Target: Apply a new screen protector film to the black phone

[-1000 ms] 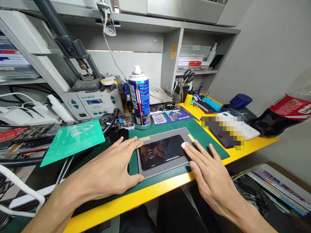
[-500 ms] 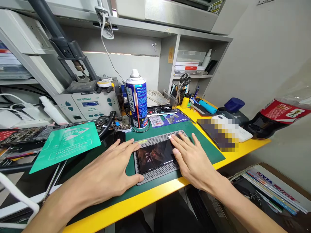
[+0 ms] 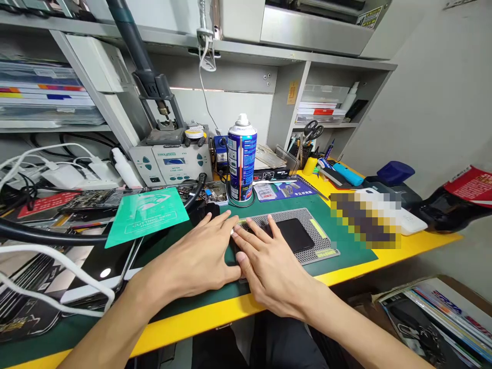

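Observation:
A phone (image 3: 294, 234) with a dark screen lies face up on a grey perforated pad (image 3: 313, 215). My right hand (image 3: 274, 266) reaches across the phone, its fingertips near the left end. A small white piece (image 3: 233, 231), perhaps a cloth or wipe, shows at those fingertips; most of it is hidden. My left hand (image 3: 200, 256) rests at the pad's left end, thumb on the near side and fingers spread toward the far side. The fingertips of both hands nearly meet, covering the phone's left part. Under the pad is a green mat (image 3: 346, 256).
Behind the pad stands a blue spray can (image 3: 242, 159), with a soldering station (image 3: 172, 161) to its left. A green packet (image 3: 148, 215) lies left of my hands. To the right are a white phone-shaped item (image 3: 407, 218) and a cola bottle (image 3: 453, 197). The yellow table edge (image 3: 200, 323) runs in front.
My right hand has slid with the white piece from the phone's right end to its left end, beside my left hand. The screen, lit with a clock before, looks dark. The view has shifted left.

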Action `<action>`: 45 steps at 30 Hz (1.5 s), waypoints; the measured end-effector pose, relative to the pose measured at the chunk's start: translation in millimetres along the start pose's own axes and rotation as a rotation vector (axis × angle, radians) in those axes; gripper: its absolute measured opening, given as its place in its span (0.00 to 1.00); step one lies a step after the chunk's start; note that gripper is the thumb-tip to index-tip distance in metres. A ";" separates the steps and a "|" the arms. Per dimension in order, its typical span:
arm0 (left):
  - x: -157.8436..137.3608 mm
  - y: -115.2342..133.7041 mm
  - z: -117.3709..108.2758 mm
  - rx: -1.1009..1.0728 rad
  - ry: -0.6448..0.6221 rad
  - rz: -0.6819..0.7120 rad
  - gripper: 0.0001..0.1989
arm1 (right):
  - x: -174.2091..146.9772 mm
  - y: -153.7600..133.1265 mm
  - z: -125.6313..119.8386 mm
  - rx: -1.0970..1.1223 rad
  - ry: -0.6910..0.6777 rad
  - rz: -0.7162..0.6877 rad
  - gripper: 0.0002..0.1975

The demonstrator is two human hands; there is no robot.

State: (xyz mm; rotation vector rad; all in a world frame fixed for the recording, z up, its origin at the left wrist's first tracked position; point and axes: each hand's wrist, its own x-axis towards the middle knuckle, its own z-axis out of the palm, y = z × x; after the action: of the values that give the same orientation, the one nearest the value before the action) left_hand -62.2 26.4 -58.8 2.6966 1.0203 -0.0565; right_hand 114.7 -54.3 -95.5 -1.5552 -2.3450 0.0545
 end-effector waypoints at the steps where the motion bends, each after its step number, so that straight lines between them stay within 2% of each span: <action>1: -0.5 -0.5 -0.4 -0.001 0.001 0.004 0.44 | -2.7 -1.9 -0.7 -0.006 -0.002 0.000 0.25; 5: -1.4 -2.9 -0.4 -0.004 0.002 0.020 0.43 | -24.6 -13.4 0.7 -0.033 -0.008 0.002 0.25; 10: -3.0 -8.3 8.2 0.034 0.009 0.048 0.43 | -45.6 -28.0 14.3 -0.058 0.008 0.012 0.26; 14: -3.3 -14.6 17.0 0.086 0.024 0.041 0.45 | -51.3 -25.0 20.6 -0.090 0.055 0.038 0.27; 18: -0.6 -14.5 16.4 0.125 0.002 0.026 0.47 | -65.9 -4.5 13.7 -0.143 0.110 0.115 0.27; 23: 2.8 -10.2 11.3 0.123 -0.059 -0.040 0.48 | -93.2 36.8 1.0 -0.253 0.167 0.230 0.27; 28: 0.6 -11.2 13.2 0.130 -0.091 -0.115 0.49 | -107.6 64.7 -4.7 -0.216 0.207 0.280 0.26; 34: -1.0 -13.9 14.0 0.123 -0.040 -0.037 0.46 | -101.8 74.2 -13.7 -0.153 0.130 0.247 0.26; 40: 2.1 -14.9 14.4 0.111 0.028 0.041 0.46 | -69.1 91.6 -23.6 -0.149 0.032 0.260 0.25; 45: 1.8 -9.4 10.7 0.074 0.025 0.030 0.47 | -48.1 90.6 -20.8 -0.179 0.035 0.270 0.26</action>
State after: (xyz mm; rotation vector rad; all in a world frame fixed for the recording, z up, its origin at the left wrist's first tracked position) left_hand -66.4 31.6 -71.5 2.7853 1.0040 -0.0564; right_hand 218.3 -64.1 -106.7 -1.9343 -2.1481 -0.1221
